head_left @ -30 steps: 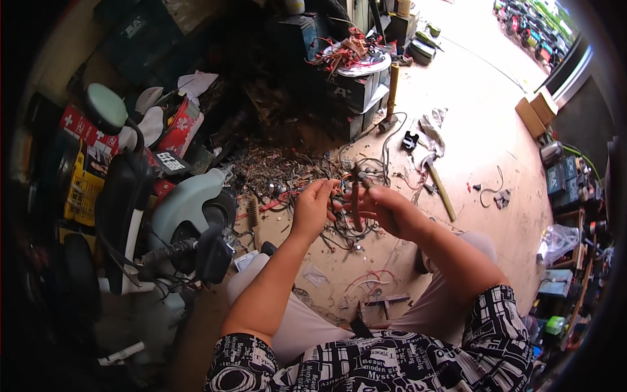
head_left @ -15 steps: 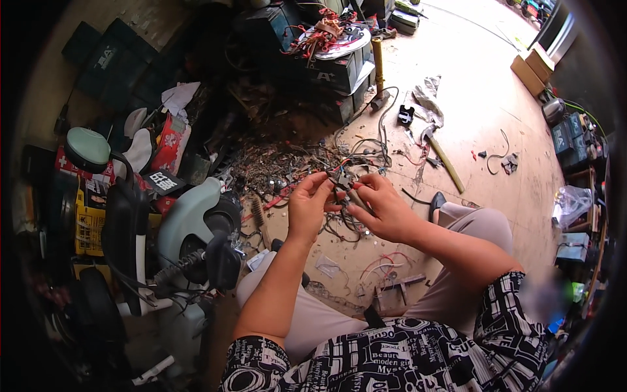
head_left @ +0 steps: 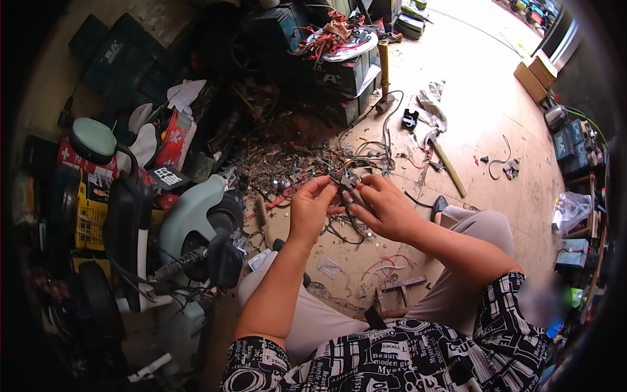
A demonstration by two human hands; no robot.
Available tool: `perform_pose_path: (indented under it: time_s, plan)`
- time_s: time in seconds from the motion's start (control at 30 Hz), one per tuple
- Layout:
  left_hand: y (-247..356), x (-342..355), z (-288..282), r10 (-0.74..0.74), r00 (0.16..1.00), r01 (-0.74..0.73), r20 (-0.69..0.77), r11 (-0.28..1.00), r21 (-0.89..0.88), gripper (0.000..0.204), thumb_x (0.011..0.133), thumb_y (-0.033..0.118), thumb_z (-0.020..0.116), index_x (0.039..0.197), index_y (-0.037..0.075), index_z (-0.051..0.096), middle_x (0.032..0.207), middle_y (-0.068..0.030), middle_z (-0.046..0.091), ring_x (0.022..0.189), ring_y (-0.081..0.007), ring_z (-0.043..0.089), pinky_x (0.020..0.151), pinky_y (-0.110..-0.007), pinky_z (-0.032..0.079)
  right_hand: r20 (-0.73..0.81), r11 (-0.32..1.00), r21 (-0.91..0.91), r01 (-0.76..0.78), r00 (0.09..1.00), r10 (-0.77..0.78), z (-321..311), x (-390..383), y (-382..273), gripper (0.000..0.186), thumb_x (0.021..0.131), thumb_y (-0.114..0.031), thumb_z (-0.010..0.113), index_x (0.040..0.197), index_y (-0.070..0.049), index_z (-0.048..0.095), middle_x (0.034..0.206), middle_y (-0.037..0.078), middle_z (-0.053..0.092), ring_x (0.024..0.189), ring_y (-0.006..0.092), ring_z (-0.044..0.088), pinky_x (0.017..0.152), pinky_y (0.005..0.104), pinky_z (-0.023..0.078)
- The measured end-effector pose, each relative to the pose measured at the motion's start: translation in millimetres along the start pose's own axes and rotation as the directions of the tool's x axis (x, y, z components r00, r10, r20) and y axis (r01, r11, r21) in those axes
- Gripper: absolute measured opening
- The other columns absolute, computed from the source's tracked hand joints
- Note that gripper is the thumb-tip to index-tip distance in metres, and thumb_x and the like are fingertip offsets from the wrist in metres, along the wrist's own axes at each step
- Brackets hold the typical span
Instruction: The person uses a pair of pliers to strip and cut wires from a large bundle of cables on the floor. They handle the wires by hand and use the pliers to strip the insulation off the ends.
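Observation:
My left hand (head_left: 309,208) is closed, its thumb and fingertips pinching a small grey-black part with wires (head_left: 345,180) in front of me. From the other side, the fingers of my right hand (head_left: 388,209) grip the same part. Its exact kind is too small to make out, and my fingertips partly cover it. Thin coloured and dark wires run from around it into a tangle of cables (head_left: 372,150) on the floor beyond. Below my hands, more dark wire (head_left: 353,239) loops close to the floor.
A heap of small debris (head_left: 281,163) spreads beyond my left hand, with a brush (head_left: 262,219) beside it. A pale green scooter part (head_left: 189,212) and boxes crowd the left. Large batteries (head_left: 346,75) are stacked at the back. A wooden-handled hammer (head_left: 449,170) lies to the right.
Both hands stay at the small part, with slight shifts of the fingers; my right fingers sit a little differently on it. The whole view has shifted slightly.

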State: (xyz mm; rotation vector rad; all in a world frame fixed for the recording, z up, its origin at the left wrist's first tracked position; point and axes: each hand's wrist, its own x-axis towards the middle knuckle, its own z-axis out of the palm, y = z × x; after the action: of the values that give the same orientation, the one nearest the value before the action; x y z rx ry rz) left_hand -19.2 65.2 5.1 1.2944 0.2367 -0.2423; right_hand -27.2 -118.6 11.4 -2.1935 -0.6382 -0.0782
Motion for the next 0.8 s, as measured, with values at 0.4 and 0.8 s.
perform_pose_path:
  time_s: [0.4,0.8]
  plan:
    - [2.1,-2.0,-1.1,-0.023,1.000,0.023,0.000,1.000,-0.002,0.017,0.091,0.007,0.053,0.104,-0.001,0.060,0.094,-0.0087,0.067,0.079,-0.0156,0.068,0.059,-0.024,0.057,0.043,0.989,-0.130,0.067,0.997,-0.062,-4.5,5.0,0.4,0.024,0.084,-0.025,0.060,0.093,-0.004,0.060,0.096,0.013,0.056,0.089,0.0311,0.053,0.079,0.0390,0.044]
    - [-3.5,1.1,0.8,-0.017,1.000,0.018,-0.016,0.999,0.047,0.016,0.089,0.005,0.056,0.103,-0.003,0.061,0.092,-0.0092,0.066,0.076,-0.0147,0.067,0.059,-0.024,0.057,0.137,0.978,-0.197,0.074,0.989,-0.048,-10.1,2.3,8.7,0.027,0.085,-0.028,0.058,0.097,-0.004,0.059,0.092,0.011,0.054,0.082,0.0294,0.051,0.075,0.0385,0.044]
